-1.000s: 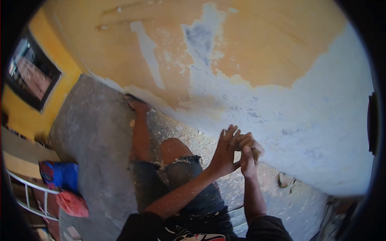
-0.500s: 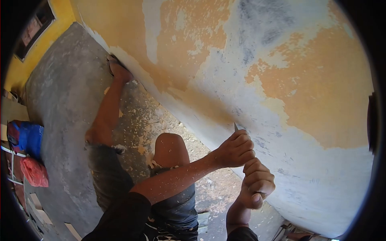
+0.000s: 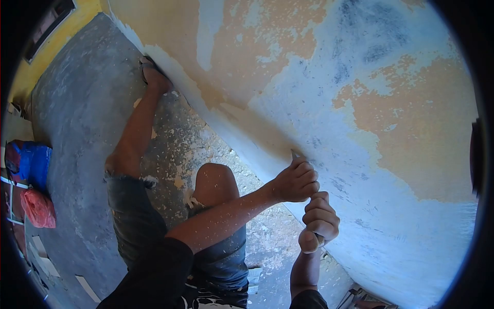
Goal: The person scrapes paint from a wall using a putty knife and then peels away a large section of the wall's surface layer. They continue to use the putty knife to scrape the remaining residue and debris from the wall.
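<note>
Both my fists are stacked along one scraper [image 3: 294, 154], whose short metal tip pokes out above the upper fist and meets the wall [image 3: 355, 154] low down. My left hand [image 3: 296, 183] is wrapped round it nearest the blade. Just below, my right hand [image 3: 320, 222] grips the same tool, thumb folded across the lower end; the handle is mostly hidden inside the fists. Around the tip the wall is bare, whitish and scuffed, with peeling orange-yellow paint [image 3: 422, 129] higher up.
Paint flakes and crumbs litter the grey floor [image 3: 72, 103] along the wall's foot. My bent knee [image 3: 216, 185] is close beside the left forearm, and my other leg [image 3: 136, 123] stretches toward the corner. A blue bag [image 3: 35, 165] and a red plastic bag [image 3: 38, 208] lie at left.
Both fists and the scraper have shifted leftward along the wall, the tip now turned more to the left. The view has tilted slightly. The grip is unchanged.
</note>
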Tool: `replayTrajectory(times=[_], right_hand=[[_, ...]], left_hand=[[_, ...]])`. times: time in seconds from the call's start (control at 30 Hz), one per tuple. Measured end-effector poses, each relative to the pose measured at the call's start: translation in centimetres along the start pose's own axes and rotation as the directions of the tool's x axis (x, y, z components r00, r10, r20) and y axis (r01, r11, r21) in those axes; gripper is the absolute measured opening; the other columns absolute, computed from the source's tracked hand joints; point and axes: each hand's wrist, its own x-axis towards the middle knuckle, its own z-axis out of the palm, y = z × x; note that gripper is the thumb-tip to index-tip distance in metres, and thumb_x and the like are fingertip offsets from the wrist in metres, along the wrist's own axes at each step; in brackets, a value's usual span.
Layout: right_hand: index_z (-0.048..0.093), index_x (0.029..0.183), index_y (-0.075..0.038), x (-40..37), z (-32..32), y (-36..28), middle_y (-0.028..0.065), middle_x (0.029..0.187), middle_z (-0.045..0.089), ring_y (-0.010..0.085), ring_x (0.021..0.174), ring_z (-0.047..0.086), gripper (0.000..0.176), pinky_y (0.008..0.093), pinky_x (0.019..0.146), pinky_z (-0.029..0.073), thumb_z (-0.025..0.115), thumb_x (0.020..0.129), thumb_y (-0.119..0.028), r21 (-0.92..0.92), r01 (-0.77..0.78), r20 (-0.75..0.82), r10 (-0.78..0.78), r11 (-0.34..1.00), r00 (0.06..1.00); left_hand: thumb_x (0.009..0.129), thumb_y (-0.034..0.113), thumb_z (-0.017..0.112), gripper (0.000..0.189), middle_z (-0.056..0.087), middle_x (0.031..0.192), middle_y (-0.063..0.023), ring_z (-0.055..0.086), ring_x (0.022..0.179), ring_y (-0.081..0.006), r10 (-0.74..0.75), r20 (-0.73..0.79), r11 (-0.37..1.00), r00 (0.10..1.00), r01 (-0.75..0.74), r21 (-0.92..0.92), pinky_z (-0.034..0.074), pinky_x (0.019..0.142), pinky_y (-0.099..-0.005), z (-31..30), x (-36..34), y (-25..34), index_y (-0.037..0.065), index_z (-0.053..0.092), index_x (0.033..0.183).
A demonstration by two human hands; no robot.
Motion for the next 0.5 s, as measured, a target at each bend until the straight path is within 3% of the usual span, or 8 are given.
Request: replayTrajectory(times=[0.13, 0.27, 0.37, 0.43, 0.5], right_hand=[[0.033, 0.054, -0.009, -1.0, 0.2, -1.7, -0.0002, 0.049, 0.038, 0.0161, 0.046, 0.038, 0.039, 0.0340, 0.058, 0.030, 0.058, 0.079, -0.025, -0.047, 0.103, -0.029, -0.104, 0.994, 0.994], [0.034, 0.053, -0.010, -1.1, -0.8, -1.1, 0.0003, 0.049, 0.039, 0.0164, 0.046, 0.039, 0.036, 0.0338, 0.063, 0.033, 0.058, 0.078, -0.022, -0.103, 0.049, 0.115, -0.037, 0.993, 0.993], [0.034, 0.055, -0.010, -1.5, -0.4, -1.6, 0.0007, 0.051, 0.040, 0.0170, 0.048, 0.040, 0.034, 0.0349, 0.063, 0.033, 0.058, 0.076, -0.022, -0.099, 0.069, 0.086, -0.061, 0.993, 0.994], [0.035, 0.055, -0.009, -1.7, 0.0, -0.3, 0.0014, 0.051, 0.042, 0.0172, 0.048, 0.042, 0.031, 0.0358, 0.063, 0.034, 0.058, 0.074, -0.019, -0.132, 0.102, 0.202, -0.073, 0.986, 0.977], [0.036, 0.056, -0.010, -1.3, -1.1, -1.2, 0.0023, 0.054, 0.047, 0.0195, 0.050, 0.049, 0.020, 0.0358, 0.062, 0.037, 0.056, 0.058, -0.008, -0.127, 0.038, 0.238, -0.007, 0.991, 0.971]], left_hand=[[0.072, 0.019, 0.065, 0.026, 0.049, 0.088, -0.0035, 0.050, 0.085, -0.0223, 0.145, -0.070, 0.985, 0.987, -0.151, -0.087, 0.044, 0.081, -0.0415, 0.5, 0.7, 0.7, 0.014, 0.045, 0.088], [0.072, 0.022, 0.065, 0.027, 0.049, 0.087, -0.0019, 0.050, 0.086, -0.0210, 0.160, -0.027, 0.987, 0.987, -0.161, -0.030, 0.044, 0.081, -0.0411, 0.4, -0.1, -0.3, 0.015, 0.045, 0.087], [0.072, 0.022, 0.066, 0.027, 0.050, 0.087, -0.0015, 0.050, 0.086, -0.0211, 0.188, -0.024, 0.974, 0.982, -0.190, -0.124, 0.044, 0.081, -0.0410, 0.7, -0.6, -0.1, 0.015, 0.045, 0.087], [0.073, 0.022, 0.066, 0.027, 0.049, 0.086, -0.0016, 0.051, 0.085, -0.0214, 0.193, -0.004, 0.980, 0.981, -0.192, -0.055, 0.045, 0.081, -0.0409, 0.3, -1.1, -1.2, 0.015, 0.045, 0.088], [0.074, 0.022, 0.065, 0.026, 0.049, 0.084, -0.0016, 0.052, 0.083, -0.0213, 0.188, 0.000, 0.982, 0.982, -0.188, -0.031, 0.045, 0.081, -0.0415, 0.1, -1.2, -0.7, 0.015, 0.045, 0.088]])
